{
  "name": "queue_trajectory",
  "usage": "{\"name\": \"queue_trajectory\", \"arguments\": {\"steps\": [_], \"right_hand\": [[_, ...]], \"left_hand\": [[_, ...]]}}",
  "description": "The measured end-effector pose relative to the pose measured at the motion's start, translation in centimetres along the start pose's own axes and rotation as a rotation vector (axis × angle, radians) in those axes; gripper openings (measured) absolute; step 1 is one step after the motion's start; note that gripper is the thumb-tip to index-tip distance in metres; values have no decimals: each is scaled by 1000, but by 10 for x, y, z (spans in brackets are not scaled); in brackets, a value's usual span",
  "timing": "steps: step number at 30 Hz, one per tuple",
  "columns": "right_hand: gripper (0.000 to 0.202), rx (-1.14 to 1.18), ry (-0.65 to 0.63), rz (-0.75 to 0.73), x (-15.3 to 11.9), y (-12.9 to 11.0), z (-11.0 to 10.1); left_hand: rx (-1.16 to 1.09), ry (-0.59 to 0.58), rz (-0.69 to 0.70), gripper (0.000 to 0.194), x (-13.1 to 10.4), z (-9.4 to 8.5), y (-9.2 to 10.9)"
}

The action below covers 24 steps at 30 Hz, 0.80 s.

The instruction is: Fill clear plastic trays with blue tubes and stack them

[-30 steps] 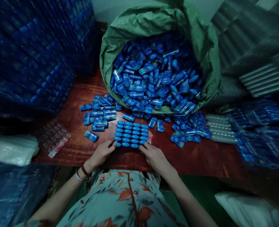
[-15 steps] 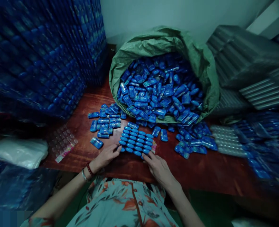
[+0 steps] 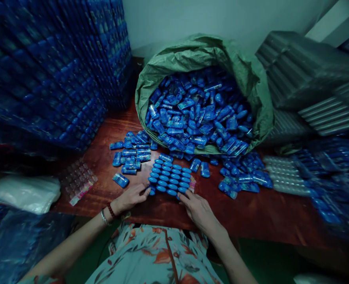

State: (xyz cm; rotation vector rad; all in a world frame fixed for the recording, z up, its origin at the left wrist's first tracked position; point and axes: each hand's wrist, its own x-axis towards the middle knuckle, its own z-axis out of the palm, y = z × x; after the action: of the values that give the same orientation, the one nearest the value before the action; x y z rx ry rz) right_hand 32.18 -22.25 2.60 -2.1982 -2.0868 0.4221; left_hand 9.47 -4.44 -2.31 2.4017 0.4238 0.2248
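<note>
A block of small blue oval-ended containers (image 3: 167, 178) stands in several rows on the reddish wooden table, ends facing up. At its front left corner my left hand (image 3: 134, 197) is closed, thumb and fingertips pinching one blue container (image 3: 152, 191). My right hand (image 3: 197, 208) is at the front right corner, its bent fingers against the blue container (image 3: 182, 190) there; its fingertips are partly hidden. A pink printed edge (image 3: 192, 183) shows at the block's right side. Loose labelled blue containers (image 3: 129, 152) lie to the left and behind.
A green woven sack (image 3: 265, 100) lies open behind, full of blue containers. Tall stacks of blue packs (image 3: 44, 79) rise on the left. Near them are a clear blister tray (image 3: 79, 179) and white plastic bags (image 3: 26, 191). Stacked grey trays (image 3: 304, 67) and more packs stand right.
My left hand has shifted slightly toward me, and the container in its pinch sits a little lower, just off the block's corner. My right hand has stayed in place.
</note>
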Motion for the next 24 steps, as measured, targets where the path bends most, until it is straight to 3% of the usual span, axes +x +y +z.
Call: {"name": "queue_trajectory", "arguments": {"steps": [5,12,21,24], "right_hand": [[34,14,-42,1,3,0,-8],[32,-28,-39,-9,7,-5,-10],[33,1,-76,2,9,-4,-13],[34,-21,-81,-1,13,-2,-13]], "left_hand": [[-46,-13,-38,40,6,-2,-3],[-3,-82,167,34,23,-25,-8],[-67,-54,-18,37,27,-27,2],[-73,-104,10,33,29,-27,5]]}}
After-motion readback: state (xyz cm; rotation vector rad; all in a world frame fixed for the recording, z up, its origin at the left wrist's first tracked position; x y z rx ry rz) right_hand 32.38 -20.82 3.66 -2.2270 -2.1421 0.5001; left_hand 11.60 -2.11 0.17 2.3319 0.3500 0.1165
